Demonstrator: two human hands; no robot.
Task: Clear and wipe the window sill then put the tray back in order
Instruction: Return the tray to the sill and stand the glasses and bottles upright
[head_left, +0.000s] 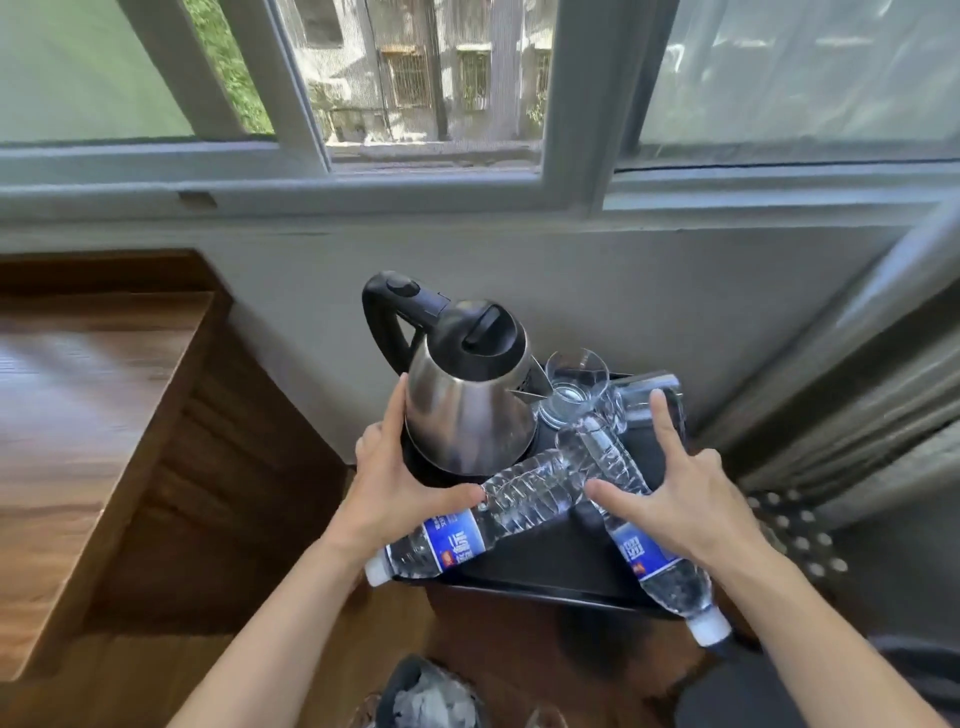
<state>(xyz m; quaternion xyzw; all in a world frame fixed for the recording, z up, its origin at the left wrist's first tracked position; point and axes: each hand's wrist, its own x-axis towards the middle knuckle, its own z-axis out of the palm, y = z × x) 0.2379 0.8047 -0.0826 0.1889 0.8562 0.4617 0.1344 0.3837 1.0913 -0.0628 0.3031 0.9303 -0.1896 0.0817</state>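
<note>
1. Black tray (545, 564) sits low against the wall below the window sill (363, 200).
2. On its far left part stands a steel kettle (467, 400); two glasses (576, 389) lie at the far edge.
3. Two water bottles (498, 512) lie crossed, caps overhanging the near corners.
4. Left hand (389, 488) is spread, fingers against the kettle's base.
5. Right hand (675, 493) is spread over the bottles.
6. Curtain (857, 389) hangs just right.

Wooden desk (78, 415) far left, grey curtain (857, 389) hung right, bin (431, 696) with crumpled paper sat near, bottom centre.
</note>
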